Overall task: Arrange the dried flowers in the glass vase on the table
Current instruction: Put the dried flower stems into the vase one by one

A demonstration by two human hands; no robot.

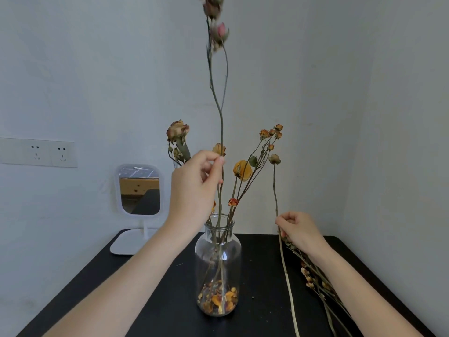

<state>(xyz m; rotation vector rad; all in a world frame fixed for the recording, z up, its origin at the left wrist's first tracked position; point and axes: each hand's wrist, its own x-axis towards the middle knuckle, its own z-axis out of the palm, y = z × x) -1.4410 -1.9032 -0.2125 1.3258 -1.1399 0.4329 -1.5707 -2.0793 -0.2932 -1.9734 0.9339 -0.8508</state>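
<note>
On the right side of the black bench, a bundle of loose dried flowers lies under the right forearm, running toward the near edge. The right hand is curled above them, pinching the thin stem of a single flower. This flower stands nearly upright beside the vase, its lower end slanting down toward the near edge.

The glass vase stands upright in the middle of the bench, with fallen petals heaped in its bottom. It holds several dried stems, among them an orange bloom, a spray of small buds and a faded rose.

Above the vase mouth, the left hand pinches a tall stem between thumb and fingertips. The stem's foot is inside the vase and its pink buds reach the top of the view.

A small mirror stands at the far left corner, and wall sockets sit further left.
</note>
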